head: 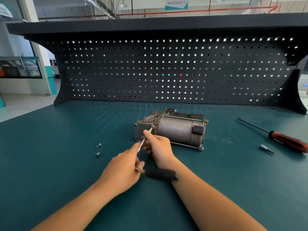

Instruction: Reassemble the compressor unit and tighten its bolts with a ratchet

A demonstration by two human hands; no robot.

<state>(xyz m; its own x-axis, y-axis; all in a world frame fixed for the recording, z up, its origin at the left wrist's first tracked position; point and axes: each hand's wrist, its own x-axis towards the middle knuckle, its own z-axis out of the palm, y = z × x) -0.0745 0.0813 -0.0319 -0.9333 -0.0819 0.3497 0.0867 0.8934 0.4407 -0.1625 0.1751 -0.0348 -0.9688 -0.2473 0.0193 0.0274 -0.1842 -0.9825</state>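
On the desk (66, 164), the compressor unit (175, 130) is being presented end-plate forward, exposing its corner bolts (136, 125); the ratchet extension (141, 144) is being pinched by the right grip (160, 147), seemingly for alignment, while the blurred ratchet handle (161, 175) is being held by the left grip (123, 167) for swinging.

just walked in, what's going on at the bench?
A person is working on the grey metal compressor unit, which lies on the green bench top. The right hand pinches a ratchet's thin silver extension shaft, whose tip is at a bolt on the compressor's end plate. The left hand grips the blurred black ratchet handle. Two loose silver bolts lie to the left. A red-and-black screwdriver lies untouched on the right.
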